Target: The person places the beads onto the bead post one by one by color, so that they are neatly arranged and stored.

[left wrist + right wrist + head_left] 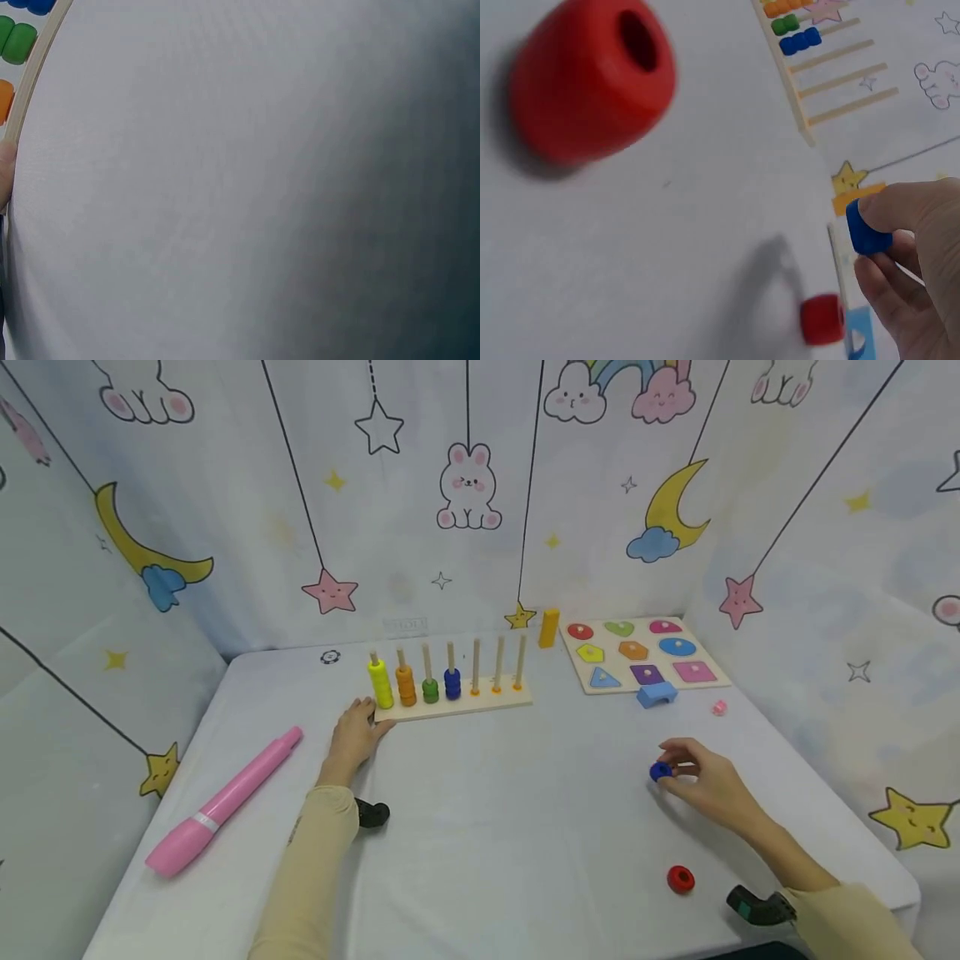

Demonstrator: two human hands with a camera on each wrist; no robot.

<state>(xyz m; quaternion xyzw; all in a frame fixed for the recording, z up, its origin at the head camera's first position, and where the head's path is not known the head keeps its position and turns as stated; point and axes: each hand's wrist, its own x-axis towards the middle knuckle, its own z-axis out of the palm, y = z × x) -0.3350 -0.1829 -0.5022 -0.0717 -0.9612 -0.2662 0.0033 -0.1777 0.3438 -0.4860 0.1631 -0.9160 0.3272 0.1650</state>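
Observation:
My left hand (352, 739) holds the left front corner of a wooden bead-stacking board (457, 703), its thumb along the front edge. Yellow beads (381, 685), orange beads (406, 686), green beads (430, 691) and blue beads (452, 684) sit on its left pegs; the three pegs at the right carry no tall stacks. Over the right of the table, my right hand (708, 785) pinches a loose blue bead (868, 231) between thumb and fingers. A red bead (681, 879) lies nearer the front edge, below that hand. The right wrist view shows another red bead (823, 320).
At the back right lies a shape puzzle board (585, 677), with a blue arch block (657, 695) at its front edge and an orange block (549, 628) standing beside it. A small pink piece (720, 707) is further right. A long pink wand (225, 802) lies at the left.

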